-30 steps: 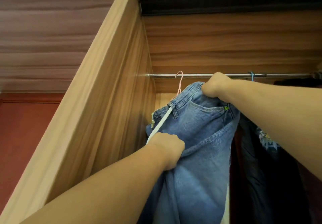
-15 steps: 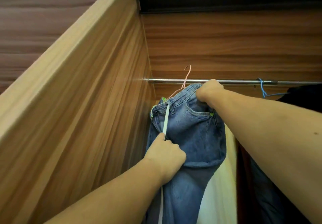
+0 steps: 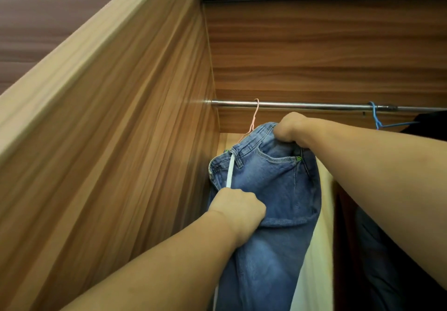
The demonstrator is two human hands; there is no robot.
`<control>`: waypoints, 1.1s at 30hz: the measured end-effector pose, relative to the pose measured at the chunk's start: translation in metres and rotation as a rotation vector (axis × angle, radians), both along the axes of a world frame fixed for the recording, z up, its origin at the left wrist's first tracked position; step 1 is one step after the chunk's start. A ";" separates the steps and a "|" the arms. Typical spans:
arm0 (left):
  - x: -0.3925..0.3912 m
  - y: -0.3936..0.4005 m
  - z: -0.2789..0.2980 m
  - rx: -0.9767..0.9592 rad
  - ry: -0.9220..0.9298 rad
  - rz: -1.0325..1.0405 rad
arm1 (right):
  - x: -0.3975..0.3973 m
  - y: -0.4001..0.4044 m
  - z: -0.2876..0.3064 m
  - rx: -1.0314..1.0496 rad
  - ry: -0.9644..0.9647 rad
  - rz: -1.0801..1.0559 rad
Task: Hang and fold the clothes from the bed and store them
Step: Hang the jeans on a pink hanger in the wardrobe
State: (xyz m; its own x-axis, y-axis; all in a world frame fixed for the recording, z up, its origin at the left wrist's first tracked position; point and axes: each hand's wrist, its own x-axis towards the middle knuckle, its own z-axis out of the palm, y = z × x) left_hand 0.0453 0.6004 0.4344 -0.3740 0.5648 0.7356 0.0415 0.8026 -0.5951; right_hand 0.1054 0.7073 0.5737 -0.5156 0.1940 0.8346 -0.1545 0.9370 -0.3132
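Both hands are clenched on the blue jeans (image 3: pixel 271 190). Waistband top is gripped by the right hand (image 3: pixel 289 128), fingers curled into the denim just below the metal rail (image 3: pixel 302 105). Lower down, the left hand (image 3: pixel 238 208) is closed on a fold of denim together with the white strap (image 3: pixel 229 171); the strap runs taut from that fist up to the waistband's left corner, and a further white length is seen below the left forearm.

Jeans are located inside the wardrobe, hard against its left side panel (image 3: pixel 121 153), waistband up, legs hanging down out of view. A pink hanger (image 3: pixel 255 113) is hooked over the rail at its left end; its lower part is hidden behind the waistband, so attachment to the jeans cannot be confirmed.

Further right on the rail, a blue hanger (image 3: pixel 375 117) is hooked, carrying a dark garment (image 3: pixel 428 123) at the frame edge. More dark clothing (image 3: pixel 387 262) is seen low right, behind the right forearm. A pale panel (image 3: pixel 319 250) is visible between the jeans and that clothing.
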 end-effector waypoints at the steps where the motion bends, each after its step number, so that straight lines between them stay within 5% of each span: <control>1: -0.002 0.001 0.001 0.015 -0.002 -0.022 | 0.004 0.002 0.000 0.013 -0.039 -0.011; 5: 0.004 0.003 -0.003 0.024 -0.031 -0.018 | 0.014 0.012 -0.005 -0.036 -0.185 0.052; 11: -0.005 0.005 -0.022 0.149 -0.101 -0.085 | 0.011 0.035 -0.030 -0.294 0.169 0.469; 14: -0.011 0.004 -0.042 0.286 -0.223 -0.118 | -0.002 0.041 -0.058 -0.391 0.198 0.594; 24: 0.008 0.017 -0.129 0.828 -0.500 -0.491 | -0.019 0.044 -0.173 -0.446 -0.099 0.575; 33: 0.064 0.017 -0.192 0.771 -0.700 -0.741 | 0.057 0.028 -0.256 -0.458 -0.369 0.292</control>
State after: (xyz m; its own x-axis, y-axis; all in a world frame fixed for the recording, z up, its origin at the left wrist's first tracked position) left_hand 0.1094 0.6172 0.2420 -0.5929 0.3203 0.7388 0.7396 0.5795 0.3422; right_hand 0.1621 0.7356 0.3177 -0.8372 0.2967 0.4594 -0.1882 0.6324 -0.7515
